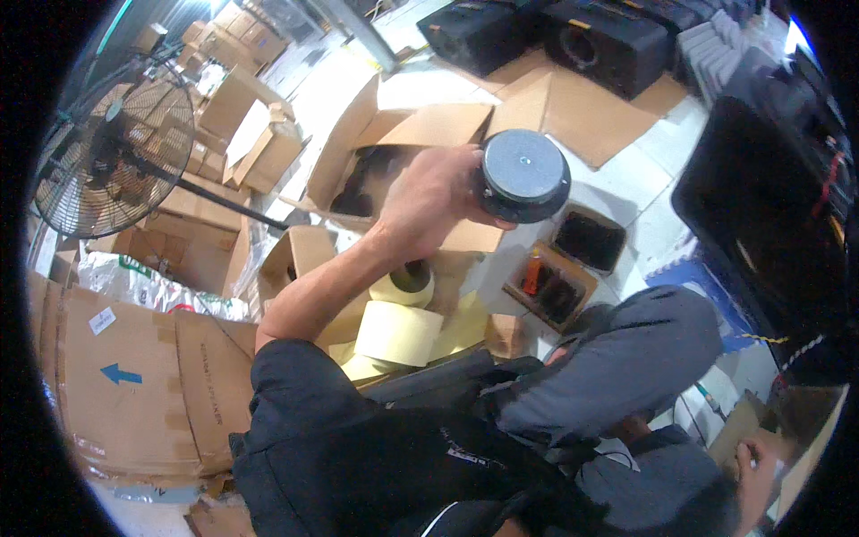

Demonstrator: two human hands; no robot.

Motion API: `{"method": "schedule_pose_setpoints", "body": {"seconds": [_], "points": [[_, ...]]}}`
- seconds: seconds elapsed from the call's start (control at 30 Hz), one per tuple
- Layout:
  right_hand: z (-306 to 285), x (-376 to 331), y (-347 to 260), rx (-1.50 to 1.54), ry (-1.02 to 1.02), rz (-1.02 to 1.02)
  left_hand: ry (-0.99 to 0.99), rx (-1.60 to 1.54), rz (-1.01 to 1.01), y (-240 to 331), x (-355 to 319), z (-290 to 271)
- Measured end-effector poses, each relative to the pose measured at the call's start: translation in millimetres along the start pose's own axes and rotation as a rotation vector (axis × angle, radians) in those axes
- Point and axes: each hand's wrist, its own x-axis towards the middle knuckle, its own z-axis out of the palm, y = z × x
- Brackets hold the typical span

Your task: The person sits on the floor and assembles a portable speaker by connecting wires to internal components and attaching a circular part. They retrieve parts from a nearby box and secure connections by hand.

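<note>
My left hand [434, 197] is raised over the middle of the scene, its fingers wrapped round the edge of a round speaker driver [525, 166]. The driver has a flat grey disc on top and a black rim below. Under my left forearm stand rolls of pale yellow tape or paper [398, 333]. At the lower right, my right hand [756, 470] has its fingers curled beside a cardboard box [810, 447]; whatever it grips is hidden.
An open carton [344, 148] with dark items lies beyond my left hand. Small open boxes [550, 291] sit on the tiles. Black speaker cabinets [608, 49] line the back, with another [761, 188] at right. A fan [112, 148] and a large carton [134, 385] stand left.
</note>
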Motion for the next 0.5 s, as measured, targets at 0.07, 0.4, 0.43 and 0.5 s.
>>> {"method": "schedule_pose_setpoints", "body": {"seconds": [0.07, 0.4, 0.43, 0.5], "points": [[-0.1, -1.4, -1.9, -0.029, 0.041, -0.161, -0.038, -0.178, -0.03, 22.0, -5.3, 23.6], [-0.6, -15.1, -46.7, -0.018, 0.378, -0.464, -0.331, -0.669, -0.208, 84.8, -29.9, 102.2], [-1.2, -15.0, -49.6, -0.022, 0.41, -0.525, -0.389, -0.697, -0.227, 84.5, -31.7, 105.1], [-3.9, -16.5, -56.6, -0.001, 0.427, -0.531, -0.415, -0.665, -0.285, 79.8, -32.0, 110.3]]}}
